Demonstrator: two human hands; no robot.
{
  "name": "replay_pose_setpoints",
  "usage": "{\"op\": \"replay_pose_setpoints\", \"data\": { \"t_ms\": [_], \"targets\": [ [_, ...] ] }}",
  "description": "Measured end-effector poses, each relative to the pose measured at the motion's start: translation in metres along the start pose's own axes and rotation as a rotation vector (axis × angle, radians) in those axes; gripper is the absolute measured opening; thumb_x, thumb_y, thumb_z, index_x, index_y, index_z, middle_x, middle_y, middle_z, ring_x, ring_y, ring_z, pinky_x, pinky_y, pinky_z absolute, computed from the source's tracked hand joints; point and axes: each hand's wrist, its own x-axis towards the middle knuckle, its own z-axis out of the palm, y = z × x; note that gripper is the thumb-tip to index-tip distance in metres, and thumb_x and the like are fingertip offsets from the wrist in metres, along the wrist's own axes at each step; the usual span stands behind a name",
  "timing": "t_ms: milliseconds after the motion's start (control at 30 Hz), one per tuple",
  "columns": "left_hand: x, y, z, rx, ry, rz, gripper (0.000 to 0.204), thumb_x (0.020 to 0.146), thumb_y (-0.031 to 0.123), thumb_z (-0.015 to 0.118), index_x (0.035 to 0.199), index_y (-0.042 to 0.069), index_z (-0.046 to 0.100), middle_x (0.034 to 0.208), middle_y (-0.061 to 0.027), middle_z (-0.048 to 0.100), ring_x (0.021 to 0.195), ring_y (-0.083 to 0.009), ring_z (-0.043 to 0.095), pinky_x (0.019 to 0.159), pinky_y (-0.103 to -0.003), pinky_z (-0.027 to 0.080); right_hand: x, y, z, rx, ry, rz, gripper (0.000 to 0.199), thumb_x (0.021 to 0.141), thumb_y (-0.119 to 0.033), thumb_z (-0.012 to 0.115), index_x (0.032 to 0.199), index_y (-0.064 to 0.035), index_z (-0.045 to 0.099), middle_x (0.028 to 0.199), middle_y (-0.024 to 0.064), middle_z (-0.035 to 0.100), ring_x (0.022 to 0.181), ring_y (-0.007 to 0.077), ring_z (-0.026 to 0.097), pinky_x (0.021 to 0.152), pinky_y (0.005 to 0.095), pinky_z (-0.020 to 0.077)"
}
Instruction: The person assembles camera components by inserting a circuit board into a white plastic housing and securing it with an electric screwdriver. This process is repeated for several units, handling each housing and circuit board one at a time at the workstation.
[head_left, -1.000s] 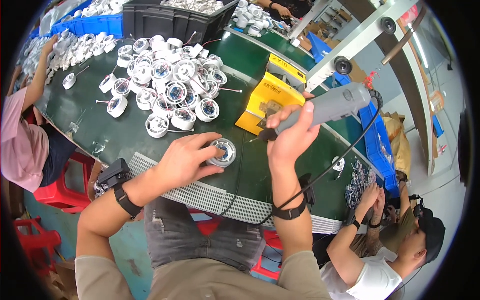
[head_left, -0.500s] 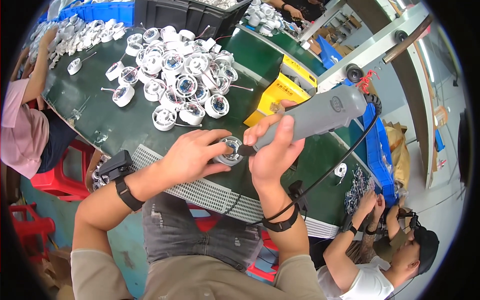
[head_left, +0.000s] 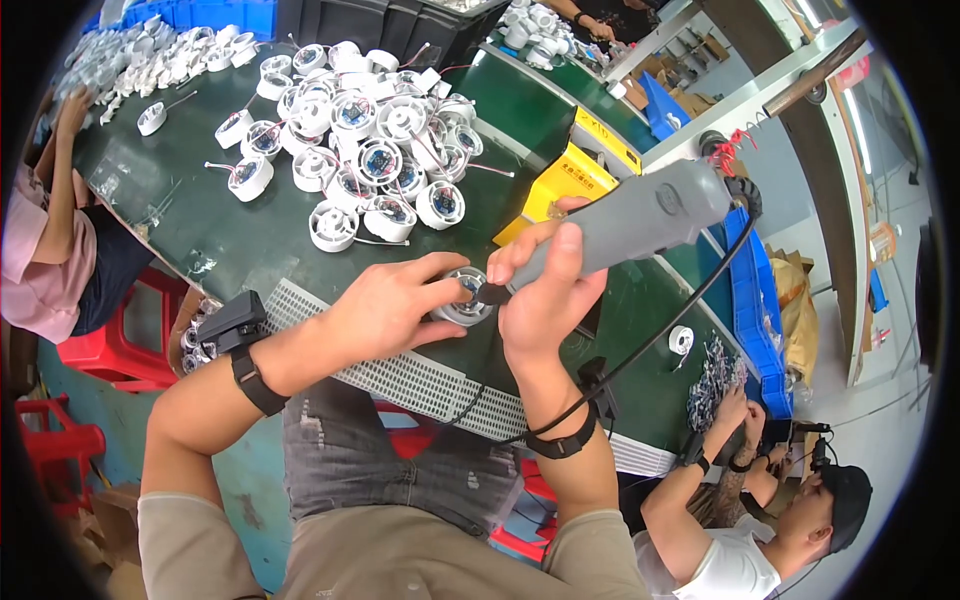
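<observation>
Green workbench (head_left: 250, 235) carries white round housings (head_left: 370, 150) (heaped).

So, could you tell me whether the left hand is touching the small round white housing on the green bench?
Touching: the head view shows the left hand with fingers wrapped against the round white housing.

Both forearms rise from the near edge and meet over the middle of the scene. The left hand (head_left: 385, 305) lies palm down, its fingers curled and closed on something small at their tips; a dark band circles the left wrist. The right hand (head_left: 545, 295), just right of it and nearly touching, is wrapped tight in a fist, thumb uppermost, its knuckles turned left. A dark band circles the right wrist too. Both elbows are bent, the arms bare.
</observation>
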Motion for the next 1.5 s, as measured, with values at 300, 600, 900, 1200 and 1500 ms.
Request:
{"op": "replay_pose_setpoints", "data": {
  "t_ms": [300,600,900,1200,1500],
  "targets": [
    [0.002,0.006,-0.002,-0.052,-0.047,-0.018,0.034,0.074,0.021,0.078,0.102,0.010,0.062,0.120,-0.0120,0.058,0.079,-0.0293,0.067,0.066,-0.037,0.055,-0.009,-0.003,0.003,-0.001,-0.075,0.008,0.038,0.096,-0.023,0.053,0.118,0.0043,0.040,0.067,0.0058,0.051,0.052,0.0123,0.051,0.051,0.0272,0.0458],
    [-0.032,0.024,-0.069,0.226,-0.004,-0.182,0.040,0.063,0.009,0.083,0.097,0.005,0.064,0.116,-0.0194,0.062,0.096,-0.0390,0.065,0.079,-0.039,0.054,-0.026,-0.012,-0.088,-0.233,-0.231,-0.145,0.066,0.098,-0.031,0.055,0.147,-0.0039,0.020,0.121,0.0136,0.055,0.115,0.0233,0.053,0.101,0.0398,0.0392],
    [-0.113,-0.089,-0.182,0.409,0.173,-0.459,0.034,0.077,0.001,0.068,0.109,-0.001,0.057,0.122,-0.0182,0.058,0.110,-0.0289,0.059,0.095,-0.035,0.044,-0.006,-0.028,-0.324,-1.671,0.810,-0.007,0.067,0.075,-0.036,0.077,0.127,-0.0020,0.051,0.123,0.0219,0.055,0.116,0.0355,0.053,0.099,0.0425,0.0423],
    [-0.074,-0.037,-0.100,0.692,0.473,-0.143,0.030,0.085,0.003,0.064,0.115,0.001,0.061,0.117,-0.0175,0.061,0.112,-0.0354,0.055,0.099,-0.041,0.041,-0.020,-0.039,-0.280,-1.109,0.357,-0.086,0.067,0.070,-0.015,0.082,0.128,-0.0007,0.051,0.118,0.0171,0.063,0.105,0.0281,0.064,0.091,0.0363,0.0502],
    [0.017,0.064,0.016,-1.308,-0.180,-0.790,0.052,0.104,0.035,0.038,0.144,0.003,0.031,0.129,-0.0155,0.055,0.112,-0.0247,0.059,0.098,-0.037,0.048,-0.027,-0.039,-0.109,-0.877,-0.499,-0.102,0.075,0.069,-0.013,0.081,0.136,-0.0078,0.047,0.125,0.0106,0.060,0.106,0.0284,0.063,0.091,0.0346,0.0509]
  ]
}}
